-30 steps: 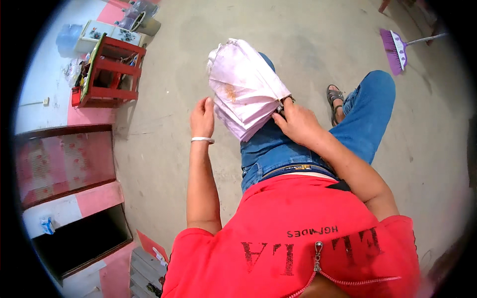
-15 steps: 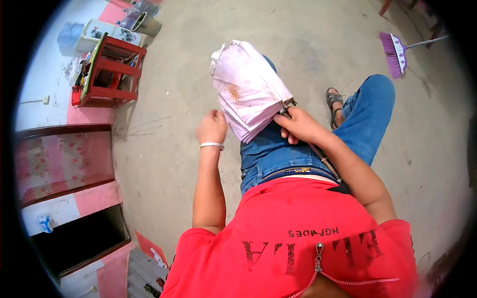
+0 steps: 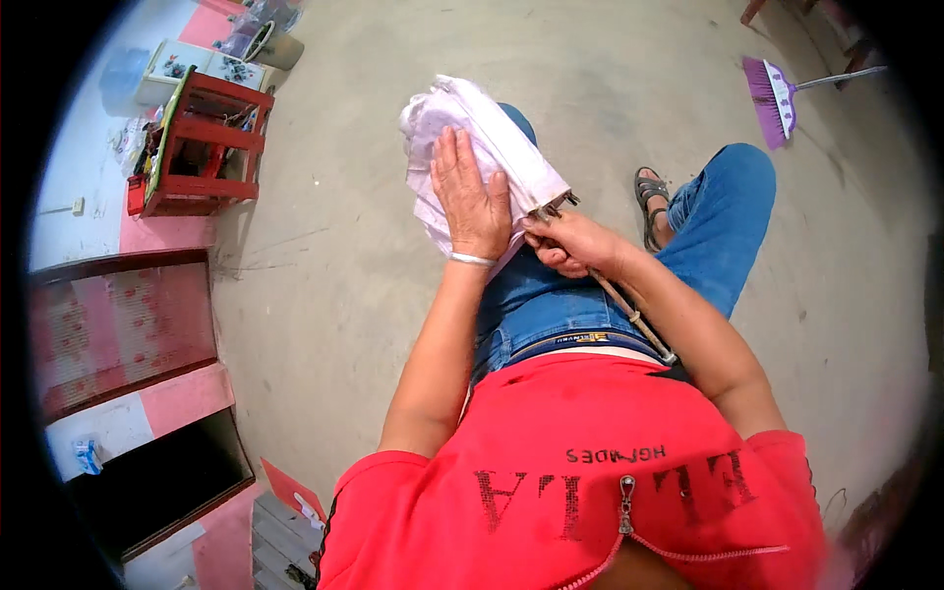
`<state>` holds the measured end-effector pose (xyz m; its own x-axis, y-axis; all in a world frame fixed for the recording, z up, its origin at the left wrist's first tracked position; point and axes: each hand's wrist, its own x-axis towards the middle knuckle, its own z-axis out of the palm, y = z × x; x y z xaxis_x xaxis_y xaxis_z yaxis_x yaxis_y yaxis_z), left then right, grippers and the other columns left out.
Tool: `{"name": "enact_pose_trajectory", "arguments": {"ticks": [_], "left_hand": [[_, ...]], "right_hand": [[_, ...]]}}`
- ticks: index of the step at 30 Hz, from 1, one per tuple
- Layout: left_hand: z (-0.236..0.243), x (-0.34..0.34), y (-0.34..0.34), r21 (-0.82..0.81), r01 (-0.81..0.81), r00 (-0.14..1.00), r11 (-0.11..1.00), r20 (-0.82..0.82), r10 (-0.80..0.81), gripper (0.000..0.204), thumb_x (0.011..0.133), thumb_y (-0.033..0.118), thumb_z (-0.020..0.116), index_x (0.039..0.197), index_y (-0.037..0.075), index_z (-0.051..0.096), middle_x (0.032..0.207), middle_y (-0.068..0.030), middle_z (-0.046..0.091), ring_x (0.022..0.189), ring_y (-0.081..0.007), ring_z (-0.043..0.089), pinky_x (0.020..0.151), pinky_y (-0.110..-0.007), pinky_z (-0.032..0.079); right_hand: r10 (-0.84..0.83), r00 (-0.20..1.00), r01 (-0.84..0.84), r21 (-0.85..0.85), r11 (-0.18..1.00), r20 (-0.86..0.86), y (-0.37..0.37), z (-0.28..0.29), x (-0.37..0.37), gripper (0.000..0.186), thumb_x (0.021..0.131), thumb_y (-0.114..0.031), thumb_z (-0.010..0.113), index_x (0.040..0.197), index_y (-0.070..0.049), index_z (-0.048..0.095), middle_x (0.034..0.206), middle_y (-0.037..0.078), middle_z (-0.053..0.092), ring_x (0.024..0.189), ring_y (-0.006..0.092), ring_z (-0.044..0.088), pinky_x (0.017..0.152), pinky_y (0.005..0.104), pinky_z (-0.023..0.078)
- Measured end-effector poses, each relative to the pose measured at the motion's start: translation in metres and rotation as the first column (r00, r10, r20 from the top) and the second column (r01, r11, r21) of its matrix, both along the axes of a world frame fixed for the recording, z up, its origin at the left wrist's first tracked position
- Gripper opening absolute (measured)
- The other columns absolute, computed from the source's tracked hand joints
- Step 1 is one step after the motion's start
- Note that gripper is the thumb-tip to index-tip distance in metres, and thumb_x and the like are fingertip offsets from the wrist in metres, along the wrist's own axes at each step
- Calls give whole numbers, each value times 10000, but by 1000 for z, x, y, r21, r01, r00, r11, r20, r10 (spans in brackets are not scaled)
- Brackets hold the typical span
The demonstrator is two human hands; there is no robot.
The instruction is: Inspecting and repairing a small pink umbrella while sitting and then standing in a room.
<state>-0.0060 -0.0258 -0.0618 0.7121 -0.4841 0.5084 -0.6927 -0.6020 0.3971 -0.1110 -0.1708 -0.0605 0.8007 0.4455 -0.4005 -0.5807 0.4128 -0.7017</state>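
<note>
A pale pink umbrella (image 3: 516, 147), its cloth gathered in folds, lies across my left thigh. Its rib ends show at the edge nearest my right hand. Flat against the cloth rests my left hand (image 3: 470, 202), open, with its fingers stretched out together. My right hand (image 3: 572, 244) is closed round the umbrella just below the ribs. From under that hand the thin brownish shaft (image 3: 629, 310) runs back to my waist. The stain seen earlier on the cloth is out of sight.
A red wooden stand (image 3: 211, 143) holding odds and ends is at the far left, with a bucket (image 3: 275, 47) beyond it. A purple-and-white broom (image 3: 780, 98) lies at the far right. My sandalled foot (image 3: 651, 206) is on the concrete floor (image 3: 334, 324).
My left hand has moved from beside the umbrella onto its cloth, and its fingers have straightened. The umbrella has turned a little, hiding the stain. My right hand keeps its grip.
</note>
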Motion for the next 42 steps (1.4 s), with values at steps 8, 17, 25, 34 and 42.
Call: {"name": "enact_pose_trajectory", "arguments": {"ticks": [8,17,25,34,42], "left_hand": [[-20,5,25,79,-105,977,991,-177,118,550,910,283,487,1317,-72,381,1319,-280,439,1210,-406,428,1025,-454,314],[117,-35,-5,-161,53,998,985,28,-49,323,834,94,503,1140,22,575,1154,-183,589,1165,-346,509,984,-409,381],[147,9,-83,429,619,712,657,46,-701,450,663,-52,471,1052,102,637,1148,-121,602,1218,-291,465,1102,-467,235],[158,16,-49,414,567,694,712,226,-684,61,665,10,560,674,62,529,705,-98,495,771,-294,530,967,-428,404],[116,-21,51,714,381,919,588,-360,-158,108,709,-50,513,707,45,564,763,-123,588,748,-336,564,897,-421,441]], "right_hand": [[-60,913,309,-590,746,403,-10,26,-5,401,867,-328,492,714,36,568,614,149,571,576,258,565,569,379,445],[60,842,478,-793,377,536,-7,25,-16,421,859,-344,505,910,59,618,865,297,619,839,438,604,753,493,476],[182,884,365,-880,302,430,8,27,-22,386,829,-338,548,884,35,629,854,256,637,826,411,618,766,484,489],[4,853,454,-746,487,521,-2,4,-19,405,829,-333,575,913,62,604,782,244,622,759,391,610,711,453,477],[-51,930,295,-656,695,364,-6,5,-14,459,876,-409,533,803,41,581,573,53,515,529,150,495,500,318,401]]}}
